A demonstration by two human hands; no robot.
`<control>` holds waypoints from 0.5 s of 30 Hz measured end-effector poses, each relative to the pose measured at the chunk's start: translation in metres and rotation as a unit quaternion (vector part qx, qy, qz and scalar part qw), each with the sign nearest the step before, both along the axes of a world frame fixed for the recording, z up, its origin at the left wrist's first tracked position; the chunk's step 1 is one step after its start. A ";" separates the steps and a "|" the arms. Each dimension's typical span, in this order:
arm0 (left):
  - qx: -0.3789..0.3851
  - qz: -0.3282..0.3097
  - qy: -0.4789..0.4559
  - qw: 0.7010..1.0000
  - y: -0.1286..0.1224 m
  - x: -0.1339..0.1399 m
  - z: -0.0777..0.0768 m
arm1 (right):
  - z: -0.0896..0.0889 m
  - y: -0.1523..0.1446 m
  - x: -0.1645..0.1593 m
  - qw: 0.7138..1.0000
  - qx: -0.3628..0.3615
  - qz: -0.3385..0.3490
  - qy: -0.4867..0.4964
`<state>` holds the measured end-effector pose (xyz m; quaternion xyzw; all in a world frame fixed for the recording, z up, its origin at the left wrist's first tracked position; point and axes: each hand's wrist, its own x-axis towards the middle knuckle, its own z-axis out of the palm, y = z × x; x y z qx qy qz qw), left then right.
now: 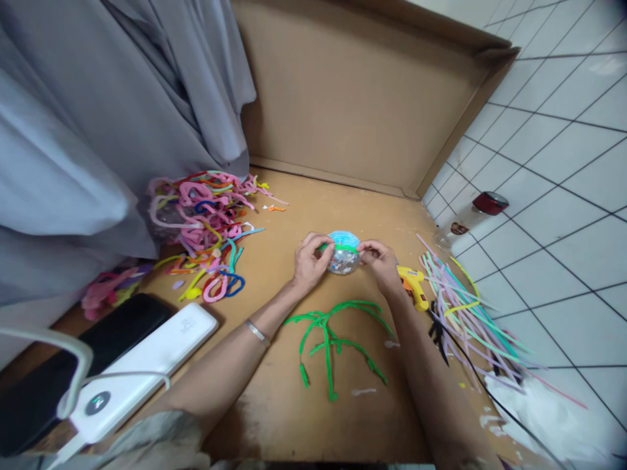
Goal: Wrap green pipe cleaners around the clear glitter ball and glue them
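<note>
Left hand (309, 260) and right hand (379, 260) both pinch a round, glittery clear ball (343, 259); a fuzzy green pipe cleaner (349, 248) crosses it.

Left hand (309, 260) and right hand (381, 259) pinch a green pipe cleaner (337, 248) around a glittery ball (343, 256).

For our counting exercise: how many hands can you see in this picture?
2. The left hand holds the left side of the small clear ball; the right hand holds its right side. No others show.
</note>
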<state>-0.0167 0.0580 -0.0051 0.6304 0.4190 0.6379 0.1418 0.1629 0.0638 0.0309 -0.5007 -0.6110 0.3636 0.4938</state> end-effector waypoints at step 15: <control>-0.006 -0.009 0.029 1.000 -0.003 0.005 0.002 | 0.009 -0.014 -0.012 0.958 0.154 -0.049 -0.237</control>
